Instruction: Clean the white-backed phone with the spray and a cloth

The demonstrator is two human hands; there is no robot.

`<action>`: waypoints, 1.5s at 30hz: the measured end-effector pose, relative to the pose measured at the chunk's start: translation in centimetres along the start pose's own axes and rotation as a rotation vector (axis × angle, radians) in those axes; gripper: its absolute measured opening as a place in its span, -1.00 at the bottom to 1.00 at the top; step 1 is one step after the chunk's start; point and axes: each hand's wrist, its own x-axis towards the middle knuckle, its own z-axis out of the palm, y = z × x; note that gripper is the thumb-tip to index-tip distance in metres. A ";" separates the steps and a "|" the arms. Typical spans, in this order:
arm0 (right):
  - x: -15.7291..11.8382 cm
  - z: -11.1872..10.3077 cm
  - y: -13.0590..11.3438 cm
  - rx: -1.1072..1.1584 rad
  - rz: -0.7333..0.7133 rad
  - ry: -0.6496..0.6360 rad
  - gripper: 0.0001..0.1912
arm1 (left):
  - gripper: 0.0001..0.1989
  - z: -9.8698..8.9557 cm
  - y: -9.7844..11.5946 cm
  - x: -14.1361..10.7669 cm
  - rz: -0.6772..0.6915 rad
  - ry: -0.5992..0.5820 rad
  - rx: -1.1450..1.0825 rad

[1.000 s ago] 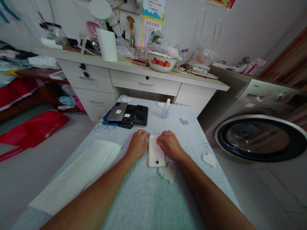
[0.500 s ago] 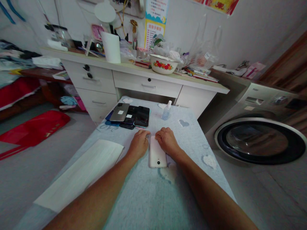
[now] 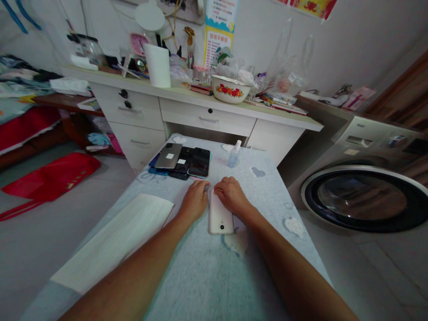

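Observation:
A white phone (image 3: 220,214) lies back up on the cloth-covered table (image 3: 207,276), its camera end toward me. My right hand (image 3: 230,192) rests over the far end of the phone, fingers curled; whatever they may pinch is too small to make out. Just left of that end is my left hand (image 3: 195,198), its fingers bent together near the phone's far corner, and their contents cannot be made out. Beyond my hands sits a pile of several phones (image 3: 181,161). A clear spray bottle (image 3: 234,154) stands to the right of the pile.
White folded paper (image 3: 117,240) lies at the table's left side. Behind the table is a white desk (image 3: 130,129) bearing a flowered bowl (image 3: 230,91) and a paper roll (image 3: 158,67). A washing machine (image 3: 354,133) stands at the right, and a red bag (image 3: 56,176) lies on the floor.
The fingers of my right hand have shifted slightly left over the phone's far end. The whole view has moved a little; the phone stays beneath my right hand.

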 end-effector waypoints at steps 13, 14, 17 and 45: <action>1.8 0.1 -0.5 -0.043 0.006 -0.048 -0.77 | -0.56 0.2 -0.2 0.0 -0.019 0.041 -0.009; 1.9 0.2 -0.5 -0.043 0.009 -0.051 -0.77 | -0.56 0.2 -0.2 0.0 -0.023 0.040 -0.007; 1.8 0.1 -0.2 -0.044 0.021 -0.057 -0.78 | -0.55 0.1 -0.1 -0.1 -0.034 0.026 0.001; 0.8 -2.8 3.3 -0.056 0.166 -0.207 -0.77 | -0.64 -0.4 -0.8 0.2 0.048 -0.064 0.184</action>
